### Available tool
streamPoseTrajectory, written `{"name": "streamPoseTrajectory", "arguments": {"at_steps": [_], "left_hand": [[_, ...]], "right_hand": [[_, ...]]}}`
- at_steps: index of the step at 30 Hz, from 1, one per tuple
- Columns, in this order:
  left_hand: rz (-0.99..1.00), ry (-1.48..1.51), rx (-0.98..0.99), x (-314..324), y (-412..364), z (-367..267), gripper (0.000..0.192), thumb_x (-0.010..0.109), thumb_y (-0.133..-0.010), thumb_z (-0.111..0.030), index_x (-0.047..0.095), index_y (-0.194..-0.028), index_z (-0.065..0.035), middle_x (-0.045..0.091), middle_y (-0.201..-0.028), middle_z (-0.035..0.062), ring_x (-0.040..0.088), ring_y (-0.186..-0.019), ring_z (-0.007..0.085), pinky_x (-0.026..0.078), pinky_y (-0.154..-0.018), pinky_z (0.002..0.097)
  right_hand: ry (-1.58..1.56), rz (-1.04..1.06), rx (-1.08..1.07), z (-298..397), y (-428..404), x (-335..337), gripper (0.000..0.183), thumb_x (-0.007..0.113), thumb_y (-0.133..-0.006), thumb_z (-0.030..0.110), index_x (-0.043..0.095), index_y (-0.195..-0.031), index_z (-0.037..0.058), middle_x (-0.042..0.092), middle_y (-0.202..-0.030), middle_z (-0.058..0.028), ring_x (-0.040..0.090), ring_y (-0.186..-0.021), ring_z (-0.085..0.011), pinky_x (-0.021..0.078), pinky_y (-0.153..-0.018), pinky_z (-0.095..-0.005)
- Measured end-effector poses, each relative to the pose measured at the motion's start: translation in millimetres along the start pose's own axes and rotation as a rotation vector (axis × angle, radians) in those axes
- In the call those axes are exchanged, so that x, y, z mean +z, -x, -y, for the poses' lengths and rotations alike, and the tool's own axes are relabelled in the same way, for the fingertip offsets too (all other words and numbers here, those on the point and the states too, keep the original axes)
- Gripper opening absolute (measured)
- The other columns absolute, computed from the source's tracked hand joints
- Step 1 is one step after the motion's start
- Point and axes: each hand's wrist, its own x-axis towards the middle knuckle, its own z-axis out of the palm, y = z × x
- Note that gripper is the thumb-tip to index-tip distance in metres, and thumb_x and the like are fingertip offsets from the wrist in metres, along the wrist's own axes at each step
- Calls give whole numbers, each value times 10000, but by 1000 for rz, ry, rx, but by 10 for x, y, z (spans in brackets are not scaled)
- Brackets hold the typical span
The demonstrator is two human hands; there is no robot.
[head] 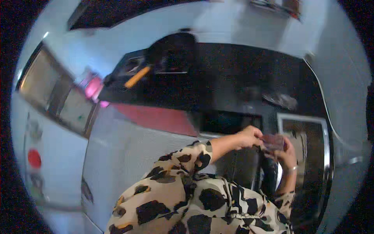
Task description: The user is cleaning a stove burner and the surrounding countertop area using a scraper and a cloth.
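Observation:
Near the right side of the head view, both hands meet at a small reddish-purple, soft-looking item point(273, 142); blur hides what it is. My left hand point(249, 137) pinches its left end with the fingertips. Around its right side curl the fingers of my right hand point(287, 154), with a thin bracelet point(293, 168) at that wrist. The item is held up in front of a dark opening point(315, 140) edged by a pale frame point(326, 137). My patterned sleeves and top fill the lower middle.
A black worktop point(225, 76) stretches across the middle, with a clear crumpled plastic item point(282, 101) on its right part. An orange stick-like object point(137, 77) lies by a large dark rounded object point(172, 52). Beyond the left end are pink items point(94, 87) and a glazed frame point(55, 84).

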Motion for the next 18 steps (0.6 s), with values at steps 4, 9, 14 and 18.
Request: {"name": "streamPoseTrajectory", "arguments": {"at_steps": [4,9,14,18], "left_hand": [[-205,110,-56,-1497,1005,170,269,615,-724,-220,555,-944,-79,526,-772,14,470,-695,101,383,-473,261],[-391,591,189,-2093,2865,971,252,549,-779,-203,520,-974,-46,524,-912,22,474,-793,107,396,-643,263],[-742,840,373,-1982,4151,1294,327,498,-812,-193,456,-1081,-11,537,-1017,77,519,-926,167,410,-804,303],[-741,1081,535,-2089,4761,1099,361,464,-828,-264,454,-1098,-24,536,-1039,97,525,-936,203,400,-825,336]], "right_hand": [[454,345,-185,-196,-1247,1258,595,547,-586,-55,409,-1159,27,524,-891,-31,504,-822,-130,417,-769,-279],[506,490,-143,-532,-1235,3400,430,565,-628,-22,487,-1047,30,530,-791,-16,508,-749,-116,432,-662,-272],[443,617,-464,-354,-770,4320,51,505,-758,57,527,-782,18,492,-705,15,435,-656,-62,370,-594,-203],[146,931,-90,-234,-633,5069,128,504,-804,131,528,-760,14,492,-680,18,438,-627,-61,372,-581,-209]]}}
